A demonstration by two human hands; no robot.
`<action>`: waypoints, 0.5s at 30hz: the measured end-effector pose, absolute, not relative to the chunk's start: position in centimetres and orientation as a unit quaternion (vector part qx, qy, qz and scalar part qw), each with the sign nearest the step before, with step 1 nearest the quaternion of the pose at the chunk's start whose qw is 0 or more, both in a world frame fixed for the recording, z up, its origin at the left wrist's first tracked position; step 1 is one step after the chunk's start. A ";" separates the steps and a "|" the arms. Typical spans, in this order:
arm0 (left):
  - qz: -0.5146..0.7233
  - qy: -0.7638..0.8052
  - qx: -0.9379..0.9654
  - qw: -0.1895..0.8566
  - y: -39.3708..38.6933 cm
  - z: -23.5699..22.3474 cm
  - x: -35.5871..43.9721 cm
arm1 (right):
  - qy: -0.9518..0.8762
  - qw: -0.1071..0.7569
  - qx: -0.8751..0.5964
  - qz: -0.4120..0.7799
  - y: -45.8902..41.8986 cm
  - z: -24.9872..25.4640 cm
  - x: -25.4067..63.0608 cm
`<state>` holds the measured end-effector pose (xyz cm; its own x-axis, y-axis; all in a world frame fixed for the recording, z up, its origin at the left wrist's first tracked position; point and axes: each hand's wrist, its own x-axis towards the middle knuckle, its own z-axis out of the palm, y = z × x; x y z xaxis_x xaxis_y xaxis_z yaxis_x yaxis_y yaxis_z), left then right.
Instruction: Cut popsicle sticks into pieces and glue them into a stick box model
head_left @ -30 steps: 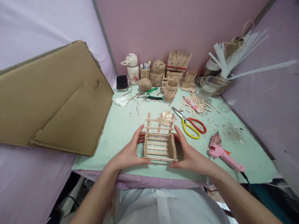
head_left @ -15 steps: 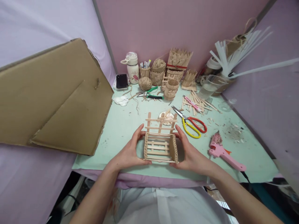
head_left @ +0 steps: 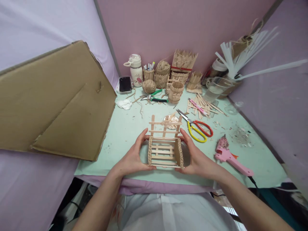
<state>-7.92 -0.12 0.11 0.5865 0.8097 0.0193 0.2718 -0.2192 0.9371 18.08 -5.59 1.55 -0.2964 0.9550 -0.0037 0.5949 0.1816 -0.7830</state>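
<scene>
Between my two hands is a small craft-stick box (head_left: 163, 153) with slatted sides, braided twine along its left and right edges, and a fence-like stick lattice (head_left: 165, 131) rising at its far side. My left hand (head_left: 134, 154) grips the left end, its thumb at the near lower corner and the fingers partly hidden behind the side. On the right end, my right hand (head_left: 193, 157) holds in the same way, thumb near the front corner. Just beyond the lattice sits a small round white dish (head_left: 172, 122) with stick scraps, partly covered from view.
Scissors (head_left: 196, 126) with yellow and red handles and a pink glue gun (head_left: 231, 157) lie to the right. Pruning shears (head_left: 155, 98), a twine ball (head_left: 149, 86), a stick cup (head_left: 176, 92) and loose sticks (head_left: 203, 106) are farther back. A large cardboard sheet (head_left: 60, 102) leans at left.
The box has shifted and tilted very slightly between my hands, its right end moving a little outward. Both hands keep their hold; the surrounding objects stay put.
</scene>
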 end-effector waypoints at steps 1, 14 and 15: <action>0.266 0.368 0.735 0.504 -0.1 0.1 -7.9 | -0.724 0.254 -0.536 0.351 -5.6 1.6 18.1; 0.262 0.372 0.745 0.488 -0.1 -0.1 -8.0 | -0.725 0.249 -0.537 0.353 -5.5 1.5 18.2; 0.263 0.373 0.743 0.490 -0.1 -0.1 -8.0 | -0.724 0.250 -0.537 0.353 -5.5 1.4 18.2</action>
<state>-7.97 -0.06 -0.12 0.5833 0.8119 0.0252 0.2964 -0.2417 0.9240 18.18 -5.50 1.37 -0.2975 0.9546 -0.0177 0.6009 0.1728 -0.7804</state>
